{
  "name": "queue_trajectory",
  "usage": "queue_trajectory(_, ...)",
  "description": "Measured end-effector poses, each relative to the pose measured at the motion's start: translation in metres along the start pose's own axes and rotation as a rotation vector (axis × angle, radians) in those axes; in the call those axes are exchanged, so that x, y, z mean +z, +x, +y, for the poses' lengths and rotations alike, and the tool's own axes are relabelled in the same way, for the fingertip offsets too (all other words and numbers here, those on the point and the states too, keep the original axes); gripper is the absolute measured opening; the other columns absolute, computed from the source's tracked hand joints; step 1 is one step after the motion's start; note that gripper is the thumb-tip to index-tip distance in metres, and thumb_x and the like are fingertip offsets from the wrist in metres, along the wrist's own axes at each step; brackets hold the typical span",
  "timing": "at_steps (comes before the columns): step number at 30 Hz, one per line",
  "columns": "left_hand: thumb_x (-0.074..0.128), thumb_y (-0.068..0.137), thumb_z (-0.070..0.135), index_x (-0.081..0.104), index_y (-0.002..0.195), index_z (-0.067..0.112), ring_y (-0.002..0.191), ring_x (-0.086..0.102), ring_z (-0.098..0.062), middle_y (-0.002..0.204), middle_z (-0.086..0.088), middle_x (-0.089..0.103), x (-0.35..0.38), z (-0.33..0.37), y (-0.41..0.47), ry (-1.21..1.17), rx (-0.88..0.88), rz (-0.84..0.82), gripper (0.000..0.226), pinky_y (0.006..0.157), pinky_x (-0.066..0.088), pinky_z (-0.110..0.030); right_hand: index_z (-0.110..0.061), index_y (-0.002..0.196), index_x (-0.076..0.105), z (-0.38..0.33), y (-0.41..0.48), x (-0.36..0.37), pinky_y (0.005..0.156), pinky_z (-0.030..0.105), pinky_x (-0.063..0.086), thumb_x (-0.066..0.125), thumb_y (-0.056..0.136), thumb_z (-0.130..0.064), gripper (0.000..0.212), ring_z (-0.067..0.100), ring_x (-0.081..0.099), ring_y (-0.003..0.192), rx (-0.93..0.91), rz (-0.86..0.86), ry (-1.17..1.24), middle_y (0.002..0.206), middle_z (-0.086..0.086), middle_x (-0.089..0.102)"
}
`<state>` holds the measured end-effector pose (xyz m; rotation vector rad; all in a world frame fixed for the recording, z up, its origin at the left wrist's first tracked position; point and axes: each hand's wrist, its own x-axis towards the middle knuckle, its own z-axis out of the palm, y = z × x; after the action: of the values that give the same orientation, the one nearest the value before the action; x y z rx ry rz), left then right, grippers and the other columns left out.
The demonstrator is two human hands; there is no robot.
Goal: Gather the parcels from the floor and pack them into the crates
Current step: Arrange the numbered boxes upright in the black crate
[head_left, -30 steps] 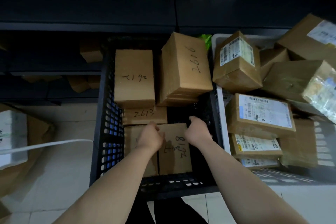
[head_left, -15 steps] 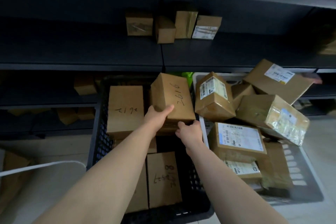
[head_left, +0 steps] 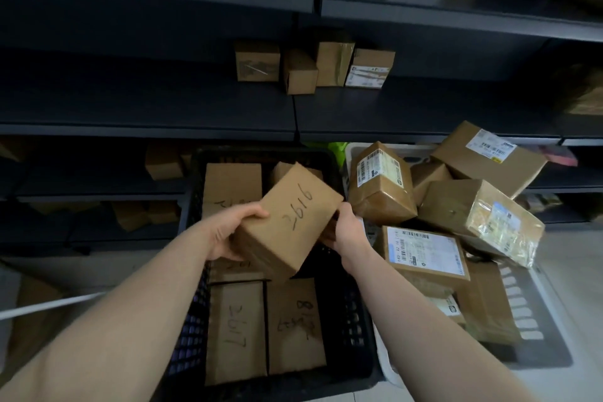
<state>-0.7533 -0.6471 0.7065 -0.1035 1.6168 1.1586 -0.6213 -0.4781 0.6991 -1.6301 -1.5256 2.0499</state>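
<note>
The left hand (head_left: 225, 233) has its thumb laid along the top edge of the box marked 2616 (head_left: 287, 222), with its other fingers curled underneath and out of sight. The right hand (head_left: 347, 232) clasps the opposite corner, fingertips hidden behind the cardboard. The box hangs tilted between them over the black crate (head_left: 346, 320); whether its lower corner touches the parcels beneath cannot be told. Flat in the crate lie a box marked 2617 (head_left: 236, 333) and a neighbour (head_left: 295, 326) whose writing is too smeared to read. The held box covers part of the number on a taller box (head_left: 231, 183) behind it. Just to the right, the white crate (head_left: 522, 303) is heaped with labelled parcels (head_left: 424, 253), their print too small to read. The dark shelves (head_left: 146, 108) behind hold small cartons (head_left: 300, 72).
</note>
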Motion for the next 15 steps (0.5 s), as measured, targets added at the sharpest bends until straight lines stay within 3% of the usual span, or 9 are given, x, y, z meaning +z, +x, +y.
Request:
queue_trajectory(1,0.082,0.06,0.043,0.055,0.122,0.018,0.109,0.056,-0.034,0.118,-0.018,0.058,-0.007,-0.003,-0.005,0.012,-0.033,-0.028,0.071,0.093,0.05,-0.051,-0.028,0.106,0.055,-0.002,-0.003,0.0,0.103,0.048,0.046,0.039,0.098,-0.05,0.028,0.026,0.059,0.11,-0.018,-0.025,-0.014,0.116,0.004,0.064)
queue_trajectory(3,0.087,0.039,0.042,0.055,0.119,0.019,0.111,0.054,-0.039,0.121,-0.021,0.054,-0.017,-0.01,-0.015,0.026,-0.058,-0.076,0.09,0.089,0.052,-0.055,-0.028,0.124,0.053,-0.001,-0.003,-0.002,0.105,0.051,0.042,0.046,0.097,-0.051,0.036,0.026,0.055,0.117,-0.027,-0.096,-0.064,0.125,0.002,0.06)
queue_trajectory(5,0.086,0.037,0.039,0.053,0.12,0.02,0.114,0.051,-0.042,0.125,-0.022,0.05,-0.026,-0.018,-0.019,0.021,-0.072,-0.101,0.091,0.089,0.051,-0.06,-0.03,0.138,0.044,0.001,-0.004,-0.004,0.107,0.056,0.037,0.056,0.092,-0.051,0.052,0.03,0.052,0.121,0.001,-0.177,-0.078,0.134,0.003,0.055)
queue_trajectory(8,0.089,0.04,0.035,0.05,0.129,0.018,0.116,0.051,-0.043,0.13,-0.022,0.049,-0.033,-0.03,-0.021,0.011,-0.119,-0.125,0.099,0.084,0.053,-0.06,-0.027,0.133,0.043,0.01,-0.001,-0.011,0.107,0.058,0.038,0.067,0.083,-0.052,0.061,0.037,0.054,0.117,0.082,-0.235,-0.029,0.129,0.011,0.055)
queue_trajectory(11,0.084,0.051,0.035,0.054,0.127,0.015,0.111,0.055,-0.038,0.125,-0.02,0.056,-0.033,-0.041,-0.019,0.004,-0.108,-0.064,0.085,0.077,0.057,-0.052,-0.021,0.131,0.046,0.022,-0.001,-0.02,0.103,0.056,0.045,0.075,0.08,-0.045,0.064,0.038,0.056,0.114,0.112,-0.269,-0.072,0.124,0.015,0.056)
queue_trajectory(15,0.069,0.08,0.027,0.058,0.121,0.01,0.107,0.059,-0.033,0.117,-0.019,0.062,-0.022,-0.057,-0.014,-0.004,-0.104,0.071,0.046,0.089,0.053,-0.046,-0.017,0.124,0.05,0.039,-0.008,-0.028,0.105,0.051,0.045,0.073,0.083,-0.037,0.052,0.035,0.057,0.11,0.185,-0.303,-0.151,0.114,0.016,0.058)
